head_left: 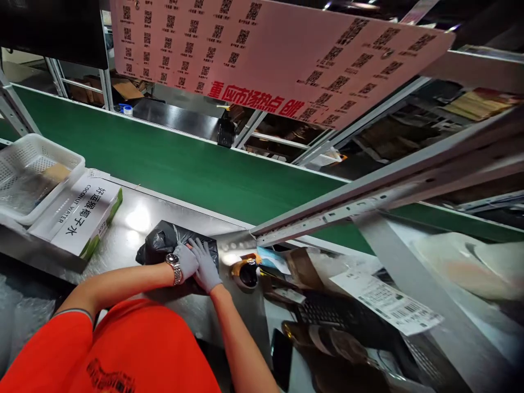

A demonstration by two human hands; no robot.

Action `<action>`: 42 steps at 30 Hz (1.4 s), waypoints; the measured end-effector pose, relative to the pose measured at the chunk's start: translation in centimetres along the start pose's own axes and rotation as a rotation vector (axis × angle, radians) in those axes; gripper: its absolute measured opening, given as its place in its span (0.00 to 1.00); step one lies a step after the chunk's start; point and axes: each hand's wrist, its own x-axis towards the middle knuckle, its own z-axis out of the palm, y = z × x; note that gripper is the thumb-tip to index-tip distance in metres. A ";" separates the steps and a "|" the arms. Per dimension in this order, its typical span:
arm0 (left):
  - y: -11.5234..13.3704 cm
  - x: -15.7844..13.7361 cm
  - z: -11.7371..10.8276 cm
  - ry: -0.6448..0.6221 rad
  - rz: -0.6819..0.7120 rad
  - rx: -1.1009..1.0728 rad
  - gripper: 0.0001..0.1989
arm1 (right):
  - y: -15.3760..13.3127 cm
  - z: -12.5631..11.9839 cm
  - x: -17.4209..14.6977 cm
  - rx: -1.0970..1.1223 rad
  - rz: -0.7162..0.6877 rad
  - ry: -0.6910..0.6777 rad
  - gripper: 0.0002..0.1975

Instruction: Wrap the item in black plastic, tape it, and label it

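Orange fabric of the person's shirt (135, 349) is filling the bottom of the view, and both gloved hands are reaching forward from it onto a black plastic bag (164, 243) that is lying on the steel worktable (135, 224), just short of the green conveyor belt (184, 164). Left hand (186, 262), with a wristwatch (174, 267) at its wrist, is pressing flat on the bag with fingers spread; right hand (206, 266) is lying beside it, touching it, also open and flat on the bag. Left of the bag a coconut water carton (84, 218) is sitting, overlapped at its far left corner by a white plastic basket (36, 174). Right of the hands a tape dispenser (245, 273) is standing, then a keyboard (327, 314) and a printed shipping label (388, 303).
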 end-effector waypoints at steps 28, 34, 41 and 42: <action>-15.8 -1.3 3.2 0.132 0.187 -0.336 0.71 | -1.2 -0.7 0.7 0.183 -0.082 0.177 0.30; -13.5 -0.9 4.4 0.341 0.222 -0.391 0.27 | -2.6 -1.5 1.1 0.063 -0.011 0.219 0.18; -14.5 -2.1 4.8 0.392 0.102 -0.416 0.17 | -6.2 -1.7 0.8 -0.132 0.228 0.156 0.10; -14.4 -2.1 4.7 0.394 0.099 -0.410 0.17 | -6.9 -1.7 0.5 -0.144 0.253 0.137 0.11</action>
